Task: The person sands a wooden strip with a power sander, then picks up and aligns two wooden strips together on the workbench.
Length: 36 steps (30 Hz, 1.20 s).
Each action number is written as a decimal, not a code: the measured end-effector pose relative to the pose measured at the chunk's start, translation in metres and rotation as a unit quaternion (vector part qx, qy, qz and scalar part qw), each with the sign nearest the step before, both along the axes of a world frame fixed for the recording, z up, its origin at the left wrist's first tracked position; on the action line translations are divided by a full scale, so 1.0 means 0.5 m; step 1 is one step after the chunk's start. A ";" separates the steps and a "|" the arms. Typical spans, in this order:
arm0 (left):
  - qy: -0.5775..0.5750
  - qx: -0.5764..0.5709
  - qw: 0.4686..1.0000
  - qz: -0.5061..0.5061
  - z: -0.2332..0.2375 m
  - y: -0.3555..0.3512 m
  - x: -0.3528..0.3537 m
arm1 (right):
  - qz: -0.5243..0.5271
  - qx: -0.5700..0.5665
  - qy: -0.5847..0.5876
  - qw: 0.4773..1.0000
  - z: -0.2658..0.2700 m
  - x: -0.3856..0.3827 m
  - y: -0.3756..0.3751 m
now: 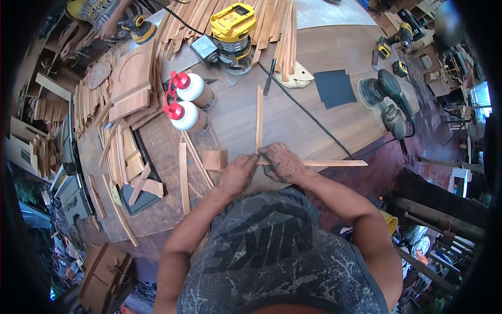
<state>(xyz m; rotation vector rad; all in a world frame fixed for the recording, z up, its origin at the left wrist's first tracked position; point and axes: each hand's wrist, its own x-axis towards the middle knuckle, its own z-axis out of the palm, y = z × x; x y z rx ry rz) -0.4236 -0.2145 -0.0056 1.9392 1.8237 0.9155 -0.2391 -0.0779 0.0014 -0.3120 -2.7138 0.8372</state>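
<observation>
Both hands meet near the table's front edge, where the ends of two thin wooden strips come together. One upright-running strip (259, 118) points away from me; the other strip (334, 163) stretches out to the right. My left hand (238, 172) is closed, its fingertips pinching at the joint from the left. Closed over the same corner, my right hand (282, 162) has dark smudges on it and presses on the strips' ends. The exact contact is hidden under the fingers. Close by my left hand stands a small wooden block (214, 159).
Two glue bottles (192, 89) with red caps stand left of centre. A yellow-topped router (232, 36), a chisel (270, 77), black sandpaper (334, 89) and a sander (386, 91) lie beyond. A cord crosses the table. Wood pieces are stacked at left; another person's hand (109, 29) is near.
</observation>
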 end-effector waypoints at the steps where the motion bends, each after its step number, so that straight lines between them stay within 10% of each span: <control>1: -0.002 0.003 1.000 0.002 0.002 0.000 0.001 | 0.007 0.010 0.015 1.000 -0.006 -0.001 0.002; 36: -0.033 0.027 0.996 -0.072 0.018 0.024 -0.045 | 0.007 0.014 0.042 0.999 -0.020 -0.001 -0.008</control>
